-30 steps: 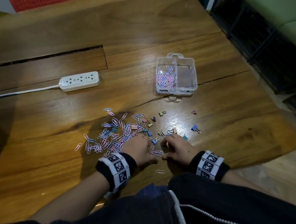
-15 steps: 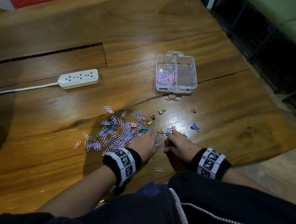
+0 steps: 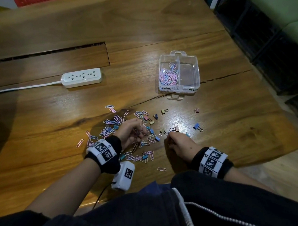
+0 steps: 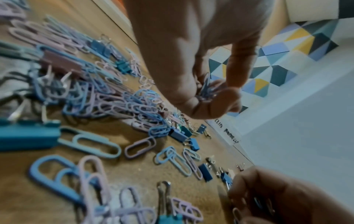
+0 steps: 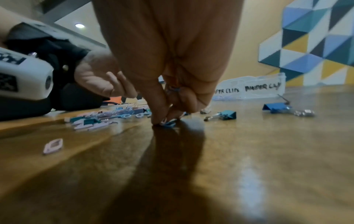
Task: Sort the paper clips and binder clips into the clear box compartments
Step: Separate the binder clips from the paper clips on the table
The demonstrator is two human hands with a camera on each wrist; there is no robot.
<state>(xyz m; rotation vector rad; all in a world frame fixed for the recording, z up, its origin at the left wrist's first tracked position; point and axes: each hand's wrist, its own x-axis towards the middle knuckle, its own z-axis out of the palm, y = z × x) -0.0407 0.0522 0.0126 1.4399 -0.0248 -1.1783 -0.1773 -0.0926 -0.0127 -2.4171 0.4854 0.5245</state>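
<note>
From my remote station: my left hand (image 3: 132,133) cups a bunch of pastel wire paper clips (image 4: 207,87), while my right hand (image 3: 177,144) pinches a small blue clip (image 5: 168,123) against the wooden tabletop (image 3: 229,132). The clear plastic two-compartment box (image 3: 180,72) lies ahead and to the right, nearer the right hand, paper clips in its left compartment only. Only the right wrist view makes its handwritten labels readable.

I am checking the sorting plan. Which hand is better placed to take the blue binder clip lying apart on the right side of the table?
Right. The right hand is nearest the blue binder clip; the left hand is farther away and already holds paper clips.
</note>
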